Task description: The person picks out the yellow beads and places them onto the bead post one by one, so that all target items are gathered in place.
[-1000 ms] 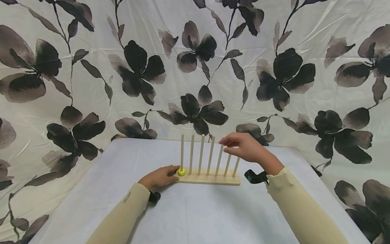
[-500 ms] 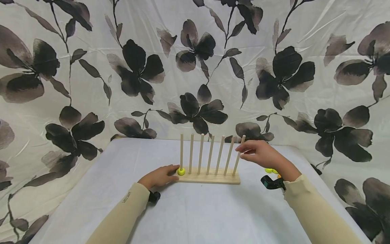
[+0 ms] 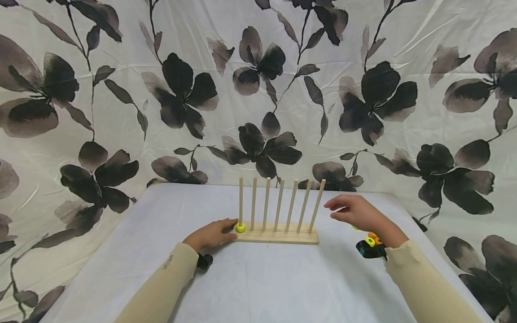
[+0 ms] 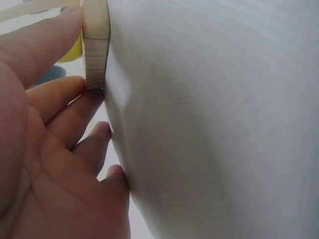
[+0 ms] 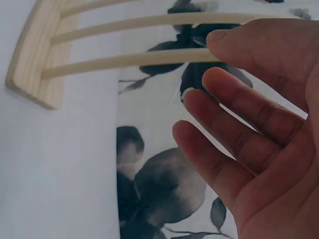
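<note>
A pale wooden base point(image 3: 278, 238) carries several upright pegs in a row. A yellow bead point(image 3: 240, 228) sits around the bottom of the leftmost peg; the other pegs are bare. My left hand point(image 3: 212, 233) grips the base's left end, thumb and fingers against its edges, as the left wrist view shows on the wood point(image 4: 95, 55). To the right of the rightmost peg point(image 3: 317, 206), my right hand point(image 3: 357, 213) hovers with fingers loosely bent and apart; its palm point(image 5: 279, 184) is empty in the right wrist view.
Yellow and orange beads point(image 3: 370, 241) lie on the white table point(image 3: 258, 282) beneath the right wrist, partly hidden by the arm and its black wrist device. A floral cloth point(image 3: 258, 107) hangs behind the table.
My right hand has moved right and down, away from the peg tops, past the rightmost peg. Beads under its wrist have come into view. My left hand has stayed at the base.
</note>
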`<state>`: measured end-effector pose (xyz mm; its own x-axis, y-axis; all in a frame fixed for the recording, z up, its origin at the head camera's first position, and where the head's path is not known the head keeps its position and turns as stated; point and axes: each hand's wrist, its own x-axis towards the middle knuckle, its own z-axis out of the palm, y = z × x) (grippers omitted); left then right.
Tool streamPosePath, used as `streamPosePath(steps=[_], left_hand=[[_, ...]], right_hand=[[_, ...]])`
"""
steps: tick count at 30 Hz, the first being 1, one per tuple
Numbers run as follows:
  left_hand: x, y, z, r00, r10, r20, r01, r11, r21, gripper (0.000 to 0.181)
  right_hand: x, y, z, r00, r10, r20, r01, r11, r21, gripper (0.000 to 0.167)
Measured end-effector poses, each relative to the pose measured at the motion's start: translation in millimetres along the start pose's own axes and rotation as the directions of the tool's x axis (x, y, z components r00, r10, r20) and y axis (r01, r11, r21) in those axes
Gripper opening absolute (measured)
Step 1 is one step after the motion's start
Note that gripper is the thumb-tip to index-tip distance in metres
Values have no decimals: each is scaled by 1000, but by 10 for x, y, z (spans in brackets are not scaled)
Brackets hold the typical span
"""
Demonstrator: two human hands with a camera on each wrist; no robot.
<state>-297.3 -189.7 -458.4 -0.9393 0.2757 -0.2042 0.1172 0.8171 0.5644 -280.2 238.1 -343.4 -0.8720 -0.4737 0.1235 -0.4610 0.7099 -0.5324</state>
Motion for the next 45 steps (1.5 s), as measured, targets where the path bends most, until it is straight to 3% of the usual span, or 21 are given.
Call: streamPosePath(steps=[14, 23, 45], left_hand=[[-5, 2, 1, 1000, 4, -5, -4, 1000, -1, 65], [11, -28, 19, 1000, 8, -7, -8, 1000, -1, 65], [14, -28, 19, 1000, 8, -17, -8, 1000, 4, 64]], right_hand=[[-138, 274, 36, 985, 173, 11, -173, 982, 75, 34], [-226, 510, 91, 980, 196, -27, -196, 981, -3, 33], [-437, 812, 139, 965, 262, 19, -259, 959, -115, 31]])
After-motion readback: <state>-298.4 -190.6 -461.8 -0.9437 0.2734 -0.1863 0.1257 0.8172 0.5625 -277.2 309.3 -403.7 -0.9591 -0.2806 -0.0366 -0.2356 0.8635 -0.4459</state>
